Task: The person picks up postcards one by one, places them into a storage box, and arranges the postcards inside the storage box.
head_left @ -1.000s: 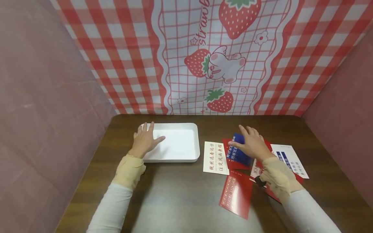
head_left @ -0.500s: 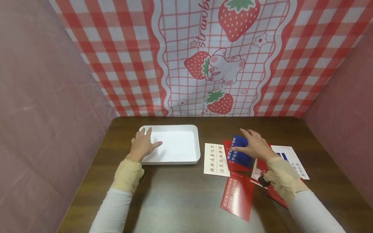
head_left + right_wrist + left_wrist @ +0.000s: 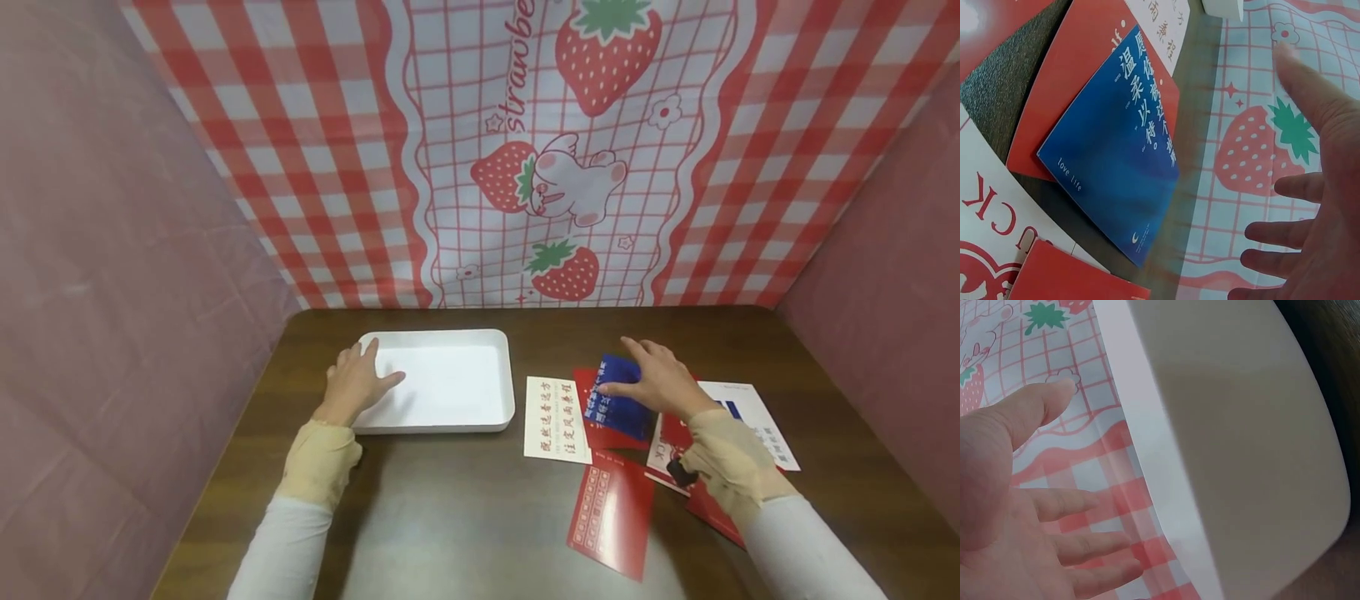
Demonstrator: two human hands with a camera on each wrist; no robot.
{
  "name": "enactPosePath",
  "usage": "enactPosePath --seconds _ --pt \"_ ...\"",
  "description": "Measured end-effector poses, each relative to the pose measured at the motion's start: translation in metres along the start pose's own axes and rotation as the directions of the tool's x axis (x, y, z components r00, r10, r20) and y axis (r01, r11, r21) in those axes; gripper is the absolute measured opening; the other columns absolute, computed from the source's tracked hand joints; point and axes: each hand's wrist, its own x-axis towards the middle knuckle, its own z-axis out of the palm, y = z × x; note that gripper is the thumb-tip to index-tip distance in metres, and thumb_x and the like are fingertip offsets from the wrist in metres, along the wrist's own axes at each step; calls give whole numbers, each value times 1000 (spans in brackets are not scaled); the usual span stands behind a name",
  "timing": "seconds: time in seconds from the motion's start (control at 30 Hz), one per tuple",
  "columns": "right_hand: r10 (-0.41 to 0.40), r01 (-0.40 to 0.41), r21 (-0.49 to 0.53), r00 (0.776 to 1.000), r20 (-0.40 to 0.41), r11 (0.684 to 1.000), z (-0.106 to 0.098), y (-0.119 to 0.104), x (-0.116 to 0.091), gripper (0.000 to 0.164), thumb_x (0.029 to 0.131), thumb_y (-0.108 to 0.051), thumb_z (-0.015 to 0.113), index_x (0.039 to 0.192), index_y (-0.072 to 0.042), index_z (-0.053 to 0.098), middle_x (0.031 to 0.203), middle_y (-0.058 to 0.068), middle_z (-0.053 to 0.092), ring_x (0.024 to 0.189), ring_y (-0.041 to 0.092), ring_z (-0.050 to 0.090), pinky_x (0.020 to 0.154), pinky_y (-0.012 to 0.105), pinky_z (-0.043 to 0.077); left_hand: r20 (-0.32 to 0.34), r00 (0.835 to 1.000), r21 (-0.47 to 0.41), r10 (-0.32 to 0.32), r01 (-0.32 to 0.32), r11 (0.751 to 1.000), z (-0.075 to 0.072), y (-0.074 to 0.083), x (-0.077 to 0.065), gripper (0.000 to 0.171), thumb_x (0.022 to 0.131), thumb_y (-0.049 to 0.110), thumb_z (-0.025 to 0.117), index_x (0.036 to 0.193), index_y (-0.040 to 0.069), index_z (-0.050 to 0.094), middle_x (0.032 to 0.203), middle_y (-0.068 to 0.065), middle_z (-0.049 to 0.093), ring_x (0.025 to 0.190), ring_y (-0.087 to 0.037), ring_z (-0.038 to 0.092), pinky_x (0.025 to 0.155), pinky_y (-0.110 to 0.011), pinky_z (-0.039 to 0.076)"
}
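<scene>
My left hand [image 3: 354, 386] hovers over the left end of a shallow white tray [image 3: 457, 387], fingers spread and thumb held apart. In the left wrist view the same hand [image 3: 1029, 494] has nothing in its palm, and the tray's wall [image 3: 1154, 450] runs beside it. Over the cards on the right, my right hand [image 3: 660, 385] is spread in the same way and holds nothing. Nearest to it is a blue card [image 3: 1116, 150] with white characters, lying on a red card [image 3: 1066, 106]. Part of the pile is hidden under my right hand and wrist.
A cream card [image 3: 551, 417] with brown characters lies left of the pile. Closer to me is a glossy red card [image 3: 611, 521]; a white card [image 3: 757, 425] with blue print lies at the right. Behind the brown table [image 3: 465, 517] hangs a strawberry-patterned cloth [image 3: 345, 167].
My left hand has drifted a little left over the tray, and my right hand slightly right over the cards. The head view has tilted up slightly; cards and tray stay put.
</scene>
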Motion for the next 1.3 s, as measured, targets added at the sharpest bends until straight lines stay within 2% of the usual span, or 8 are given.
enactPosePath --seconds 0.23,0.37,0.7,0.9,1.1,1.3 --pt "1 -2 -20 1000 -12 1000 6 4 -1 103 75 -70 54 145 -1 24 140 36 30 128 56 20 98 75 22 1 1000 -17 -17 17 1000 4 -11 -5 82 86 47 56 144 0 24 144 -28 34 130 -46 27 100 -66 29" --pt "7 -7 -13 1000 3 1000 10 5 -3 103 75 -72 52 145 -2 24 141 37 29 128 56 19 98 75 22 17 999 -12 -33 33 999 6 -18 -7 80 88 44 55 144 -2 23 145 -27 34 131 -44 28 99 -66 30" --pt "7 -7 -9 1000 15 1000 8 9 -2 103 72 -64 64 144 -2 25 140 36 29 127 56 21 97 75 24 -7 999 -4 -54 54 999 6 -30 -2 72 90 40 53 142 -3 27 138 -31 42 120 -50 39 94 -65 34" --pt "-1 1 -4 999 33 1000 12 14 -1 109 67 -69 63 144 -1 26 140 36 31 127 56 22 97 75 24 -1 997 10 -73 73 997 10 -37 -8 65 92 36 50 140 -4 30 133 -32 47 116 -51 44 90 -65 37" --pt "9 -9 4 999 45 1000 16 18 0 100 74 -60 65 143 0 27 139 36 32 127 54 24 97 74 25 -18 998 36 -55 55 998 9 -38 -10 52 94 25 43 137 -3 37 128 -32 51 113 -50 47 86 -64 40" --pt "27 -28 7 998 59 1000 17 19 5 97 74 -56 66 143 0 28 139 35 33 128 53 24 99 73 26 -21 998 36 -55 56 998 6 -40 -12 50 94 23 43 136 -4 39 127 -32 51 112 -50 47 85 -63 41"
